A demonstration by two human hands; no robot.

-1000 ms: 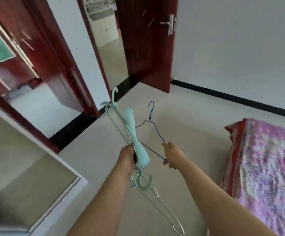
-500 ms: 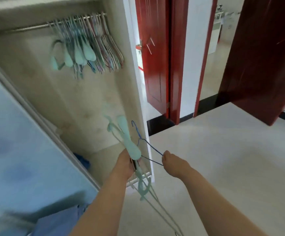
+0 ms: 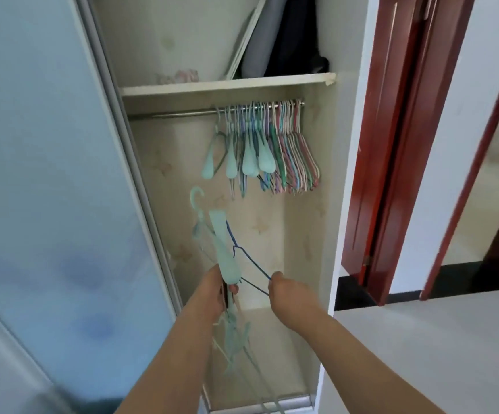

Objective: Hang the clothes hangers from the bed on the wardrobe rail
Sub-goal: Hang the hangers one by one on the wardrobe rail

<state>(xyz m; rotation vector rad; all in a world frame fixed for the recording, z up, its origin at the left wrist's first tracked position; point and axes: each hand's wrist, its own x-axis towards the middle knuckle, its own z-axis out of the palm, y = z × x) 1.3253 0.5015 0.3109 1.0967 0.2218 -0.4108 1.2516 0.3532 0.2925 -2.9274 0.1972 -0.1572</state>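
text: none legible | labels: none | brands: none | numbers: none | signs: none

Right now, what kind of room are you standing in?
Most likely a bedroom, right at an open wardrobe. Its rail carries a bunch of hangers, a shelf above stores things, and a red wooden door stands beside it.

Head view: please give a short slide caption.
Left hand grips mint hangers, right hand the blue hanger, below the rail.

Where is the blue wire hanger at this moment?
In the head view, low centre: the blue wire hanger is held by the right hand, beside the mint hangers in the left hand.
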